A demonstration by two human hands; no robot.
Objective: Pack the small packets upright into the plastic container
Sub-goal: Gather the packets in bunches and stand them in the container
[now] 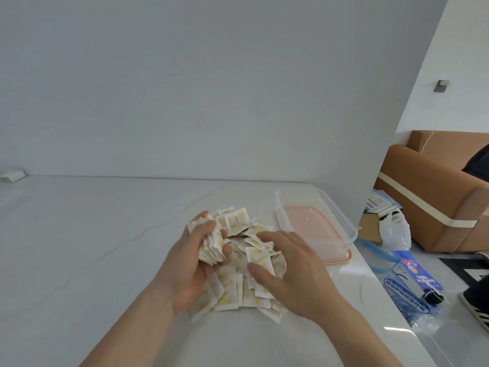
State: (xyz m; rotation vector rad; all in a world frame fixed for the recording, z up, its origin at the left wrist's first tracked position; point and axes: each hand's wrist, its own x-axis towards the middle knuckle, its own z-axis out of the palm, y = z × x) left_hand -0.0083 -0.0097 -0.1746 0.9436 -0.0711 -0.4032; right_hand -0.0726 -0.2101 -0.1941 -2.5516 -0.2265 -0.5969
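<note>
A loose pile of small white packets with yellow print (238, 290) lies on the white table (79, 247) in front of me. My left hand (195, 258) grips a bunched stack of these packets (211, 250) over the pile's left side. My right hand (288, 266) hovers over the right side of the pile, fingers spread, thumb touching a packet. The clear plastic container (344, 221) stands to the right of the pile, resting on its pink lid (341, 258). I see no packets inside it.
The table's right edge runs close behind the container. On the floor beyond lie a clear zip bag with blue print (404, 290), a white plastic bag (394, 231) and a brown sofa (434, 192). A small white object (12, 176) sits at the far left.
</note>
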